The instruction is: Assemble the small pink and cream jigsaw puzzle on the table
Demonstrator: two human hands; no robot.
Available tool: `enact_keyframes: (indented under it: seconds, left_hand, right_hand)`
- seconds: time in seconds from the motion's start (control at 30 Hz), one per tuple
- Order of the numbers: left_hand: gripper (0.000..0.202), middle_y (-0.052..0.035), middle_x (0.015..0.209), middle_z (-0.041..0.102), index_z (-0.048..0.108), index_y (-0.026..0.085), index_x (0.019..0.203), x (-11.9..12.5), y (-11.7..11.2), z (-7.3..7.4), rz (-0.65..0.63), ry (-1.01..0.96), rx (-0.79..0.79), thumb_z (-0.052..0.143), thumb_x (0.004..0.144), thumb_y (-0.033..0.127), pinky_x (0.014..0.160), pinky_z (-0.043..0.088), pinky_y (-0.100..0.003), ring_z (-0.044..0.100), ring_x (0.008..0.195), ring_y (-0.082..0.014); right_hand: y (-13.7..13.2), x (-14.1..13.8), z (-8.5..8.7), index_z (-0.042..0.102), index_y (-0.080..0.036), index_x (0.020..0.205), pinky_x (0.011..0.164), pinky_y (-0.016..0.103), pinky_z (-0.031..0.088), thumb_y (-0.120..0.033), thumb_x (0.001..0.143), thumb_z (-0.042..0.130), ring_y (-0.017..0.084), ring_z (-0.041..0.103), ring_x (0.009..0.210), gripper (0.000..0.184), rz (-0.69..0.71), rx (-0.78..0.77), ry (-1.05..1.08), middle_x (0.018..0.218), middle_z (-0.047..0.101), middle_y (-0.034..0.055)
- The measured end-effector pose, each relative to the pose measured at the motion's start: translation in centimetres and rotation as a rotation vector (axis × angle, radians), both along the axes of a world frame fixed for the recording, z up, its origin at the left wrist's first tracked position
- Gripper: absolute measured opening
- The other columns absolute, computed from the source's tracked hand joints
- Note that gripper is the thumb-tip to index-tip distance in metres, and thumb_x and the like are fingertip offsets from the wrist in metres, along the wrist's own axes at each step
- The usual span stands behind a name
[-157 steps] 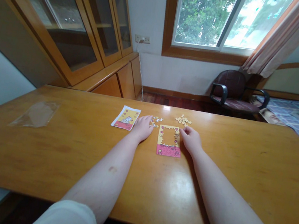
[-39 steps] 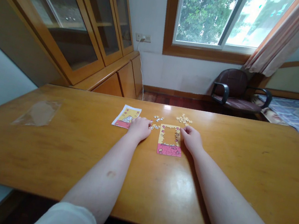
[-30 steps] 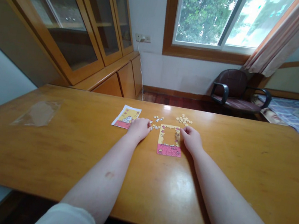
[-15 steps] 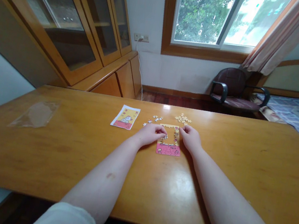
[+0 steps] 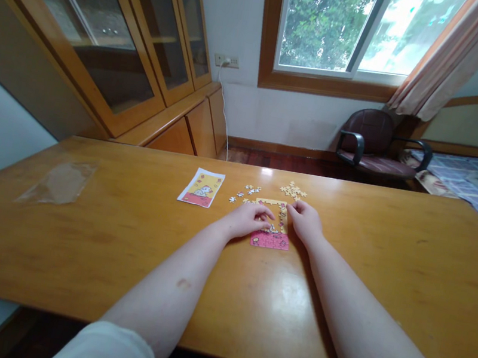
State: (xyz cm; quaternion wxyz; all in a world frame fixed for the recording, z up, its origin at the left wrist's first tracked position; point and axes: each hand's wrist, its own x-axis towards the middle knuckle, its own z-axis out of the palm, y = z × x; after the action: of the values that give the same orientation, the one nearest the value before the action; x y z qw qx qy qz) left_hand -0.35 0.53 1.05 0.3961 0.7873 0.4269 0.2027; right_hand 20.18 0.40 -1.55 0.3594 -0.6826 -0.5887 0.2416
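Note:
A partly assembled jigsaw puzzle [image 5: 269, 242] lies on the table, its pink lower part filled in and a yellow frame of pieces around a bare middle. My left hand [image 5: 247, 219] reaches over its left side, fingers and thumb apart. Close to the thumb, a white puzzle piece [image 5: 273, 228] rests at the lower edge of the gap. My right hand [image 5: 305, 220] stays at the upper right corner of the puzzle, its fingertips closed together. Whatever may be between those fingertips is hidden.
Loose white pieces [image 5: 250, 191] lie beyond my left hand, and a pile of yellowish pieces [image 5: 292, 190] sits behind the puzzle. A picture card [image 5: 202, 187] and a clear plastic bag [image 5: 59, 182] are to the left on the wooden table [image 5: 128, 246].
My left hand has moved slightly right and toward me over the puzzle, and its fingers have spread from a white piece now lower in the gap. The right hand has hardly moved.

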Motion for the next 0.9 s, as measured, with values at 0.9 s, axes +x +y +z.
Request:
enact_keyframes:
  seconds: [0.9]
  left_hand:
    - [0.015, -0.0008, 0.074, 0.069, 0.079, 0.025, 0.083, -1.1, -0.6, 1.3, -0.268, 0.317, 0.306, 0.065, 0.078, 0.029, 0.067, 0.044, -0.024, 0.061, 0.07, -0.0148]
  right_hand:
    - [0.0, -0.2, 0.0, 0.052, -0.021, 0.062, 0.059, 0.027, 0.033, -0.05, 0.079, 0.052, 0.015, 0.046, 0.058, 0.033, -0.011, -0.012, 0.012, 0.057, 0.051, -0.0028]
